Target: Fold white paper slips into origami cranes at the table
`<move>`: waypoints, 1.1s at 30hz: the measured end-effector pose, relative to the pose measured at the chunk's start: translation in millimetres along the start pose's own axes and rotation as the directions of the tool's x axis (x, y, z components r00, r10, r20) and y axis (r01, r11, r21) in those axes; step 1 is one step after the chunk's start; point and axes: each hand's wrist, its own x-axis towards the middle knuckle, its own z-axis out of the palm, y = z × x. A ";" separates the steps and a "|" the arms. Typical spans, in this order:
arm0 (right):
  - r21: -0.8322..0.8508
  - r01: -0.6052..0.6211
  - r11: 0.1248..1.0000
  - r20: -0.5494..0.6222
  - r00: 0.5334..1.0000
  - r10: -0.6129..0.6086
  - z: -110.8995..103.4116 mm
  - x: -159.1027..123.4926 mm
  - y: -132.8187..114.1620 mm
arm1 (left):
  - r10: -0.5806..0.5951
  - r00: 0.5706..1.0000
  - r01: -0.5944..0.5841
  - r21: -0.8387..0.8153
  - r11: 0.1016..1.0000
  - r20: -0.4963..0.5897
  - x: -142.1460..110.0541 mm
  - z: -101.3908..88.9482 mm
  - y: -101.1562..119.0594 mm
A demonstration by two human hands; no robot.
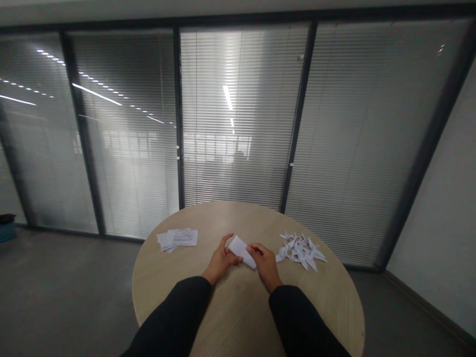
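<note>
A white piece of paper (241, 251) is in the person's hands above the middle of the round tabletop (238, 317), tilted, its far end pointing toward the left. The right hand (265, 262) has its fingers clamped on the paper, near the side facing the heap. The left hand (222, 258) meets the opposite side: its thumb lies at the near edge, the forefinger stands apart from the thumb by the far end, and whether the other fingers close on it from below cannot be told. Near the tabletop's right edge lies a heap of pointed paper shapes (301, 251), which look finished, though too overlapped to count. Near the far left edge, a few printed sheets (182, 238) lie flat and overlapping, apparently not yet folded. The piece in hand seems only partly done: it is a plain oblong, with no points showing.
</note>
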 end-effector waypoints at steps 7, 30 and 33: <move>0.044 -0.034 0.998 -0.011 0.999 0.034 1.3 -0.6 0.1 | 0.006 1.000 -0.008 -0.073 0.997 -0.029 1.4 -0.9 -2.7; 0.091 -0.068 0.994 0.012 0.998 0.067 1.1 0.2 4.1 | -0.083 0.990 0.061 -0.182 0.981 -0.118 -0.9 -1.5 10.1; 0.086 -0.065 0.994 0.022 0.998 0.063 0.8 0.0 2.5 | -0.085 0.989 0.059 -0.207 0.977 -0.118 -1.0 -1.1 10.8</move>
